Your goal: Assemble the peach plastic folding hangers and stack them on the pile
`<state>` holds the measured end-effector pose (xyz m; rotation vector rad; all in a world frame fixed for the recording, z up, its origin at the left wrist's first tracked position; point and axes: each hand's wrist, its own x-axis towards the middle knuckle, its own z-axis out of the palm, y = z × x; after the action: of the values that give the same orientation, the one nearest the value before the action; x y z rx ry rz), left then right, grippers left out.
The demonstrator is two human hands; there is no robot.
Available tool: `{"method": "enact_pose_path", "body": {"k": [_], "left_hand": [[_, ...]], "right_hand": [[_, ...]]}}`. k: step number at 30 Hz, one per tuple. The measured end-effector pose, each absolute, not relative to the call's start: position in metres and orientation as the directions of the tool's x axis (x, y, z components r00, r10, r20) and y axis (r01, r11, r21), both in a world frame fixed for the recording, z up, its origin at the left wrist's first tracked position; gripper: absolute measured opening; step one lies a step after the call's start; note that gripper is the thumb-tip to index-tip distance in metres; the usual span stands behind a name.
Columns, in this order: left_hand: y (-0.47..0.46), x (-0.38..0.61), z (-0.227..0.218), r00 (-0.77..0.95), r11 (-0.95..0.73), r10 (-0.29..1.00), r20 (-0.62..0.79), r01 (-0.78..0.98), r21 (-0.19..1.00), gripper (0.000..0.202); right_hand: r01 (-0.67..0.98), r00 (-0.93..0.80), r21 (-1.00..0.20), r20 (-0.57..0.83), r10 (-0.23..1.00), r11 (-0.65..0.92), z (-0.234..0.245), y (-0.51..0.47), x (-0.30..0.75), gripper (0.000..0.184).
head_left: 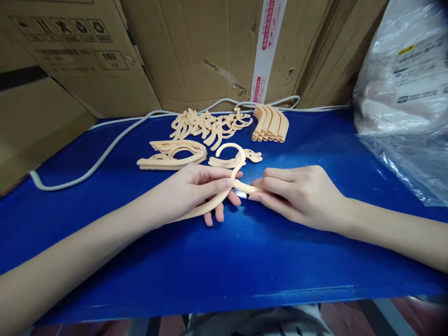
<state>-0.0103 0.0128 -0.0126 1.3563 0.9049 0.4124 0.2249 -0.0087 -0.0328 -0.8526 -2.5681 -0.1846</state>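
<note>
Left hand (191, 189) pinches beige, smooth, curved plastic hanger (239, 165) at its centre, open round hook (231, 146) upward, over glossy blue table (224, 266); right hand (303, 196) grips its right bar (246, 187), tip apparently hidden.

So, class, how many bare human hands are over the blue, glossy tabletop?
2: the left hand, pinching the beige plastic hanger at its curved hook's base, and the right hand, holding the hanger's right-side arm. No others show.

Left grip (192, 187), right grip (301, 195) hold hanger (245, 187) above blue table (224, 266).
</note>
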Motion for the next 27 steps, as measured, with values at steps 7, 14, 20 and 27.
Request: {"method": "enact_pose_path", "body": {"k": [7,14,20,27], "left_hand": [[0.0066,-0.0127,-0.0087,0.669,-0.131,0.701,-0.247,0.462,0.877,0.026],[0.0037,-0.0133,-0.0083,0.683,-0.393,0.722,-0.113,0.539,0.745,0.029],[0.0059,-0.0138,-0.0087,0.685,-0.429,0.724,-0.084,0.541,0.723,0.029],[0.0101,-0.0188,-0.0103,0.638,-0.473,0.770,-0.018,0.589,0.655,0.036]], "right_hand": [[0.547,-0.722,-0.084,0.455,0.520,0.833,-0.0332,-0.0059,0.2268,0.029],[0.595,-0.664,-0.025,0.547,0.509,0.803,-0.0311,-0.0022,0.2272,0.024],[0.636,-0.613,0.002,0.608,0.504,0.771,-0.0279,-0.0046,0.2262,0.017],[0.636,-0.620,-0.022,0.581,0.528,0.771,-0.0274,-0.0054,0.2271,0.012]]}}
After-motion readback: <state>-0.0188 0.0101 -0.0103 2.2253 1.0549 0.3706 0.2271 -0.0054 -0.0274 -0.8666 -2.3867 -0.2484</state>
